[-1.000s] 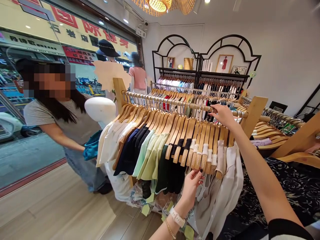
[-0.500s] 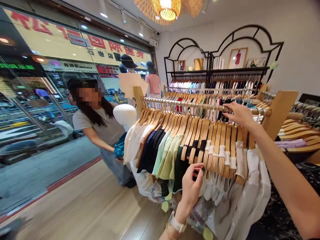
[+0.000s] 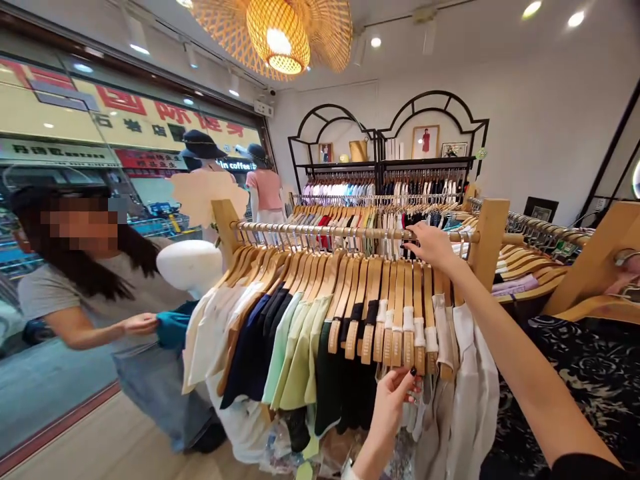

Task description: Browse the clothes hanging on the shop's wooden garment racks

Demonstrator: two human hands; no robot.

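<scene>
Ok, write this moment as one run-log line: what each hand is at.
left hand: by wooden hangers | right hand: on wooden clothes rail

Blk sleeve [image 3: 585, 468], wht wristband [image 3: 349, 475], dark-polished fingers [image 3: 403, 388]

Your right hand [image 3: 430, 245]: at the wooden rail [image 3: 320, 231], open air above it. Below, wooden hangers [image 3: 380, 313] packed shoulder to shoulder, no gap for your fingers. Your left hand [image 3: 395, 407]: hanging white blouses [image 3: 465, 400] just beside it. A wooden upright [image 3: 487, 233] closes the rail's right end.
</scene>
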